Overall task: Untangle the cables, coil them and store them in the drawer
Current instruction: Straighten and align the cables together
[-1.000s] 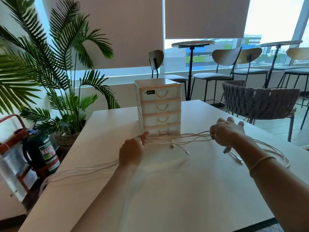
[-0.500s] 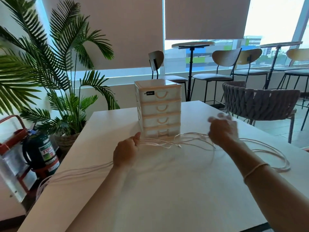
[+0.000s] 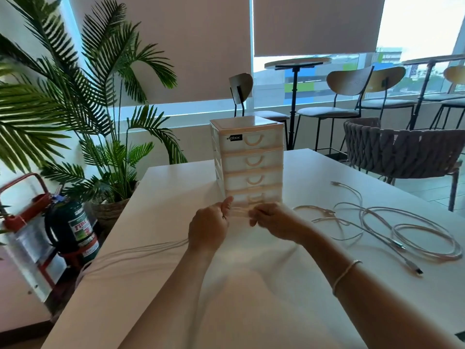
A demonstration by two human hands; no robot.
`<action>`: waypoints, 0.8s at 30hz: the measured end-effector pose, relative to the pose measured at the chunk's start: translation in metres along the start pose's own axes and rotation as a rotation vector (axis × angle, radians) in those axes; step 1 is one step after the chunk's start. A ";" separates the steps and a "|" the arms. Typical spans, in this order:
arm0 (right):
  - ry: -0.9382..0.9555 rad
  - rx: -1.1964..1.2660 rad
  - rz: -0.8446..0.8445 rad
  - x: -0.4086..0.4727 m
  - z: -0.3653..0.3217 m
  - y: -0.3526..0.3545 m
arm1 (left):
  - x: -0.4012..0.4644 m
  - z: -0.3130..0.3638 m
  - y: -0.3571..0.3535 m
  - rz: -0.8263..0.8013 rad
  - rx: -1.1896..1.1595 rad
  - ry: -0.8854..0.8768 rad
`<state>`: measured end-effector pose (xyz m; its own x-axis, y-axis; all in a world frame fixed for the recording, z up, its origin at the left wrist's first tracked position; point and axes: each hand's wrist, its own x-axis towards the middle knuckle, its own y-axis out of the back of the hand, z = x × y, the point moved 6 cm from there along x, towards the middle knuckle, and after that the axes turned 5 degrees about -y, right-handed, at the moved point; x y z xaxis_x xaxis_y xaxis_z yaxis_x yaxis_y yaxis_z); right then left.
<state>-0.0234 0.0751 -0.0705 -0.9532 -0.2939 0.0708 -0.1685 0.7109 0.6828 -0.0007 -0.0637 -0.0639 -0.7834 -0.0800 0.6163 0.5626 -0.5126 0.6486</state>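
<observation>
A small white drawer unit [image 3: 249, 157] with several closed drawers stands mid-table. Directly in front of it my left hand [image 3: 207, 226] and my right hand [image 3: 275, 221] are close together, both gripping a bundle of white cables [image 3: 240, 212] stretched between them. The strands trail from my left hand across the table and hang over its left edge [image 3: 130, 253]. To the right, more white cable [image 3: 407, 230] lies in loose tangled loops, with a plug end [image 3: 416, 270] near the front.
The white table [image 3: 251, 298] carries everything. A woven grey chair [image 3: 402, 152] stands at the right side. A palm plant [image 3: 75, 109] and a fire extinguisher [image 3: 73, 230] stand left of the table. Stools and high tables line the window behind.
My right hand moved left from the cable loops to meet my left hand in front of the drawers. The loops it left now lie loose on the right.
</observation>
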 end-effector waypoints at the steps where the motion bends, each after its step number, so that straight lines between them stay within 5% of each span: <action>1: 0.007 -0.043 0.087 0.003 0.000 0.006 | 0.000 0.007 -0.001 -0.016 -0.036 -0.061; 4: 0.038 -0.112 0.236 0.003 -0.004 0.015 | -0.001 0.019 -0.003 -0.046 -0.106 -0.172; 10: 0.028 -0.071 -0.098 -0.012 0.007 0.006 | 0.004 0.000 -0.010 -0.034 -0.038 -0.100; 16: -0.001 -0.093 0.140 -0.001 0.019 0.015 | -0.009 0.002 -0.025 -0.447 -0.032 -0.032; 24: -0.014 -0.057 0.205 -0.001 0.026 0.022 | -0.006 -0.029 -0.016 -0.617 0.001 0.139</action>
<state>-0.0324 0.1077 -0.0751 -0.9695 -0.1378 0.2029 0.0434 0.7177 0.6950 -0.0126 -0.0795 -0.0914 -0.9907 0.1199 0.0645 -0.0039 -0.4990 0.8666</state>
